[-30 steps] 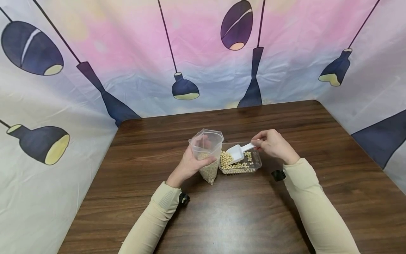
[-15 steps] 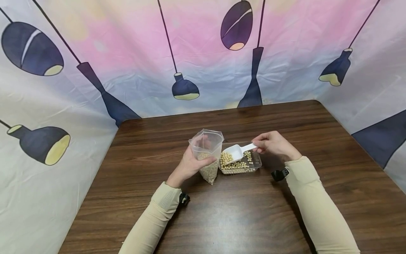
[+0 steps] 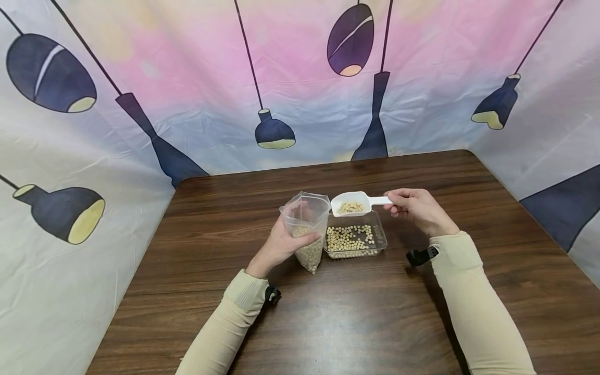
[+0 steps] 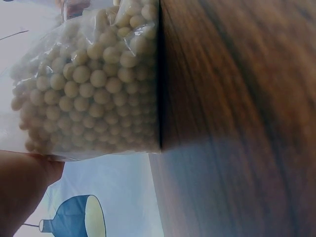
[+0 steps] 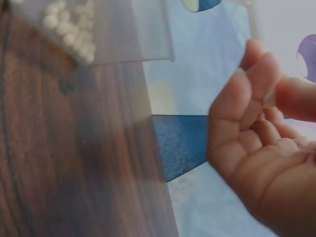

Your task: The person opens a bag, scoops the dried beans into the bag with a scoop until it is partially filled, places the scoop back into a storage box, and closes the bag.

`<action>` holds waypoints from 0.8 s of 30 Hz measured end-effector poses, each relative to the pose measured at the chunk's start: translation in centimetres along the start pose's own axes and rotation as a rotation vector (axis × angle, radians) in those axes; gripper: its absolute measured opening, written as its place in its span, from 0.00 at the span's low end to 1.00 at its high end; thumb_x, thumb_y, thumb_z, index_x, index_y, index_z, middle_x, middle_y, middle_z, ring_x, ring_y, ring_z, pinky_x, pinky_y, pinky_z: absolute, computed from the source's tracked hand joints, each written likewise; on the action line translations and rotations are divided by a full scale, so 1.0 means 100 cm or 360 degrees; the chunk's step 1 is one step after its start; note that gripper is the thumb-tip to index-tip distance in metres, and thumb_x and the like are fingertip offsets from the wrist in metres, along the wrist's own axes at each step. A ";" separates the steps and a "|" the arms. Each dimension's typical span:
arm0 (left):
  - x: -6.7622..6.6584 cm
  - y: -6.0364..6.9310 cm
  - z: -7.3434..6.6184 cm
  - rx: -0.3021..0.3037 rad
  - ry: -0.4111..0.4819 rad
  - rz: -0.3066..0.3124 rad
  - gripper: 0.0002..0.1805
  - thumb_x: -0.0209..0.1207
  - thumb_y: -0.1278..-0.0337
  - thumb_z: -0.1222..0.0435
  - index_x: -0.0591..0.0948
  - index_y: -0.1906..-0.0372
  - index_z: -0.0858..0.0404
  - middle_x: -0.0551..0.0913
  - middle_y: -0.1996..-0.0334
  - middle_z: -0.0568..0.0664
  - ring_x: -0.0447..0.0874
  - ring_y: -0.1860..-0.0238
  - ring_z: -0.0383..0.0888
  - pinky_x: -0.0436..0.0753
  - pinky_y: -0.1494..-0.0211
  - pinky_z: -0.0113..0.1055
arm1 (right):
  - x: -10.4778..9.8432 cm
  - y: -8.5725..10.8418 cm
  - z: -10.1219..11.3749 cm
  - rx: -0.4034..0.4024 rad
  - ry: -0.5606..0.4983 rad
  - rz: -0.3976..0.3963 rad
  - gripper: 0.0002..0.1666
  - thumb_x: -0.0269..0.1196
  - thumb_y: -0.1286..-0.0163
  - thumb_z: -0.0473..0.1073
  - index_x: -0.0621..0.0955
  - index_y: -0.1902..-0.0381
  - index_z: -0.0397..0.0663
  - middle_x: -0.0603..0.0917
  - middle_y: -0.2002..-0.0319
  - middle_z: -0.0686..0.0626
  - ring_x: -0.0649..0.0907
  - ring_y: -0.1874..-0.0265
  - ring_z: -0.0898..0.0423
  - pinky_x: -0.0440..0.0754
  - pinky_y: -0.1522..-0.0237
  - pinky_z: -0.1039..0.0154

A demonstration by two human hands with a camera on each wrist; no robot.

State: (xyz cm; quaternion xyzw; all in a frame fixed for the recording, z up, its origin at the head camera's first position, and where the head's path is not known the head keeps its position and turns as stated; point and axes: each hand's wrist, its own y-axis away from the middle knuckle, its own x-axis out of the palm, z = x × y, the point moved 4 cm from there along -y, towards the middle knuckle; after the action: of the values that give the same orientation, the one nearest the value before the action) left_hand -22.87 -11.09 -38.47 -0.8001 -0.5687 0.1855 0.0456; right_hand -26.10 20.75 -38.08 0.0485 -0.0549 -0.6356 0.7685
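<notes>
My left hand [image 3: 277, 246] holds a clear plastic bag [image 3: 310, 254] upright on the table, its mouth spread wide. Pale round beans, like soybeans, fill the lower part of the bag [image 4: 91, 86] in the left wrist view. With thumb and fingers, my right hand [image 3: 419, 208] pinches the handle of a white scoop [image 3: 363, 199]. A small heap of beans [image 3: 350, 208] lies in the scoop, which hangs above a clear plastic tray [image 3: 380, 234], its tip close to the bag's rim. More beans [image 3: 347, 239] are spread over the tray's floor. The scoop is hardly visible in the right wrist view.
Tray and bag stand close beside each other on a dark wood table [image 3: 337, 323]. Behind the table hangs a cloth backdrop [image 3: 197, 104] printed with lamps. Each wrist wears a black strap device, such as the right one [image 3: 422, 256].
My right hand has pushed the scoop through the beans, then lifted it out of the tray with a load, levelling it. The left hand and the bag have stayed in place.
</notes>
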 end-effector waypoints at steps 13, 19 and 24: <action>0.000 0.000 0.001 0.0022 0.0009 0.0012 0.41 0.72 0.57 0.74 0.66 0.35 0.61 0.76 0.47 0.59 0.76 0.49 0.52 0.77 0.45 0.48 | 0.016 0.017 0.037 -0.0458 -0.0674 0.0074 0.09 0.61 0.31 0.35 0.83 0.55 0.37 0.87 0.68 0.44 0.84 0.72 0.59 0.82 0.66 0.67; 0.001 0.003 -0.014 -0.0014 -0.0001 0.0020 0.40 0.71 0.55 0.75 0.65 0.34 0.67 0.75 0.46 0.64 0.76 0.50 0.53 0.77 0.45 0.46 | 0.032 0.032 0.056 -0.0685 -0.0637 0.0061 0.12 0.60 0.31 0.32 0.81 0.52 0.31 0.87 0.66 0.43 0.86 0.68 0.56 0.83 0.65 0.67; 0.002 0.006 -0.031 -0.0055 -0.0028 0.0027 0.41 0.70 0.55 0.76 0.64 0.34 0.71 0.74 0.46 0.68 0.75 0.49 0.55 0.76 0.44 0.47 | 0.042 0.041 0.066 -0.0817 -0.0409 -0.0033 0.14 0.62 0.33 0.32 0.81 0.52 0.29 0.87 0.69 0.44 0.86 0.70 0.57 0.83 0.64 0.66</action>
State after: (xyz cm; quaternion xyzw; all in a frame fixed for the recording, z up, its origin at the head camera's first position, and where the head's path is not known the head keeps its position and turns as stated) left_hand -21.24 -10.73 -35.83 -0.8039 -0.5654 0.1831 0.0251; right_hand -22.26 17.33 -30.85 -0.2280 0.0115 -0.6376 0.7357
